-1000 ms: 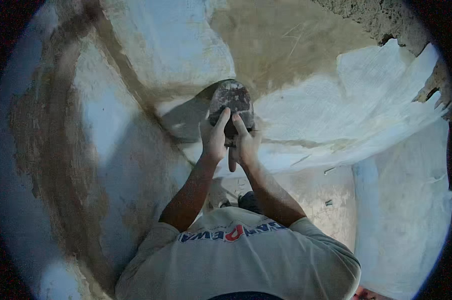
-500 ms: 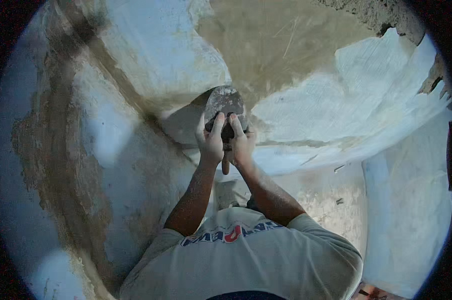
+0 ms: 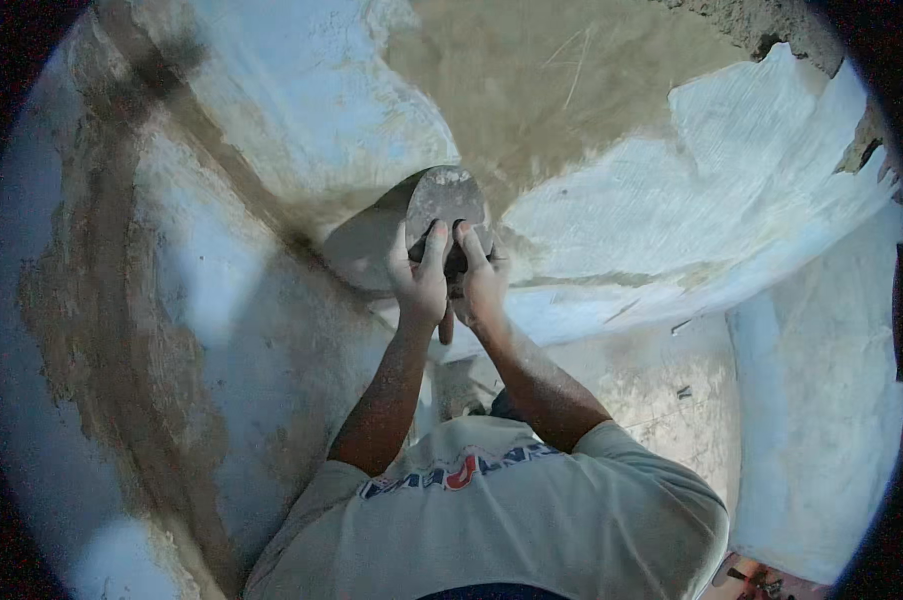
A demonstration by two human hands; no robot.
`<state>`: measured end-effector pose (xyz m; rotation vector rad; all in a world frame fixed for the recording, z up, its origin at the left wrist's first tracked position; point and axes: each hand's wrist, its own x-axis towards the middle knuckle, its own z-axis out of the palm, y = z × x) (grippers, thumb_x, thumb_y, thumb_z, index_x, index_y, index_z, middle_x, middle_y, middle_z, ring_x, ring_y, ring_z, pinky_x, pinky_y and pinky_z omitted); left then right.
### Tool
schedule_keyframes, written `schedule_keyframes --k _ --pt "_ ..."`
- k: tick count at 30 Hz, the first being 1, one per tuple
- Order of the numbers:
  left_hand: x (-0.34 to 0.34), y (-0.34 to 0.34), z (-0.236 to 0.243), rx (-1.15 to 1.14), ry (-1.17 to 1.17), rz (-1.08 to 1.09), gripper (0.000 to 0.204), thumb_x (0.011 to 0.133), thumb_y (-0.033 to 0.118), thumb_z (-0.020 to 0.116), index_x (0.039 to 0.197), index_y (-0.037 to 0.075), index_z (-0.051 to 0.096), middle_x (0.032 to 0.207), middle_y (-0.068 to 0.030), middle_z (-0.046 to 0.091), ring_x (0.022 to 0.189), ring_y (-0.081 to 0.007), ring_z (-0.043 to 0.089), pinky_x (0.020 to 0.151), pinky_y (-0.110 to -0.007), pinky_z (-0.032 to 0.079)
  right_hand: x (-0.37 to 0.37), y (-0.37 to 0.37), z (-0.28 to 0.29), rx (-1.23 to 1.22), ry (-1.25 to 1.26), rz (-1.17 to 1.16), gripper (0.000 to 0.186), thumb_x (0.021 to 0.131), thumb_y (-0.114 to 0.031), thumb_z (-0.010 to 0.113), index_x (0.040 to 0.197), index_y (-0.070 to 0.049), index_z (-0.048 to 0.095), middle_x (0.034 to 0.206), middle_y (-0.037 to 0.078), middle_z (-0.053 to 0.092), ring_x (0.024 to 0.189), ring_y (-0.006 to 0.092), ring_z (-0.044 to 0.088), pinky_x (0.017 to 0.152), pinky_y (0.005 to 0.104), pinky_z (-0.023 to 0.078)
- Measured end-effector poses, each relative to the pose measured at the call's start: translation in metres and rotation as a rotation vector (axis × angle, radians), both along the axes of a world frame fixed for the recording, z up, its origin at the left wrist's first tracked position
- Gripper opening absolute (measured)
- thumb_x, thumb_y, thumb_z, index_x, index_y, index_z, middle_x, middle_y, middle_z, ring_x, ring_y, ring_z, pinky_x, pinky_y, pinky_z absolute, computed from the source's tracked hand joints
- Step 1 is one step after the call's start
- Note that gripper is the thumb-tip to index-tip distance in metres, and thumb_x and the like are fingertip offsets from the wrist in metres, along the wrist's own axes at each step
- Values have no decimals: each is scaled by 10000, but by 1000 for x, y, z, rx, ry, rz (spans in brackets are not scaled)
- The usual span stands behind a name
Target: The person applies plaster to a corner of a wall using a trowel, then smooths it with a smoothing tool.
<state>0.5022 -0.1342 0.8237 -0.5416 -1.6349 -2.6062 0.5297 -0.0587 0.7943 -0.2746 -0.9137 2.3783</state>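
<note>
A grey, plaster-smeared trowel (image 3: 446, 194) with a rounded blade is held up at the middle of the view, close to the wall. My left hand (image 3: 421, 277) grips its left edge and my right hand (image 3: 484, 280) its right edge. Both thumbs press on the near face of the blade, side by side. The other fingers go behind it and are mostly hidden. Below my hands the brown handle (image 3: 447, 325) points down. Pale dust coats both hands. A dark shadow of the trowel falls on the wall just left of it.
Ahead stands a wall with whitish plaster (image 3: 612, 210) around a brown bare patch (image 3: 562, 95). Rough broken edging (image 3: 792, 30) shows at the upper right. A brown strip (image 3: 237, 170) follows the corner to the left wall (image 3: 282, 350). Small bits (image 3: 684, 392) lie on the floor (image 3: 637, 365).
The trowel has shifted very slightly up and left, and less of its handle shows below my hands. Both hands keep the same grip.
</note>
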Motion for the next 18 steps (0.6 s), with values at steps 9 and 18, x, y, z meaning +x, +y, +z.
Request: schedule_keyframes --k 9,18 --pt "0 4 10 11 86 35 402 955 111 729 1302 -51 607 1199 -116 681 1089 -183 639 912 -321 535 -2 0 11 59 92 -22 212 986 -184 707 1125 -25 689 995 22 708 863 100 625 754 275 496" --pt "-3 7 0 -41 57 78 399 950 137 740 1272 -53 601 1181 -132 678 1051 -181 642 916 -340 532 -3 0 0 15 -4 -46 180 983 -151 710 1108 -35 651 1042 48 686 943 161 667 781 319 545"
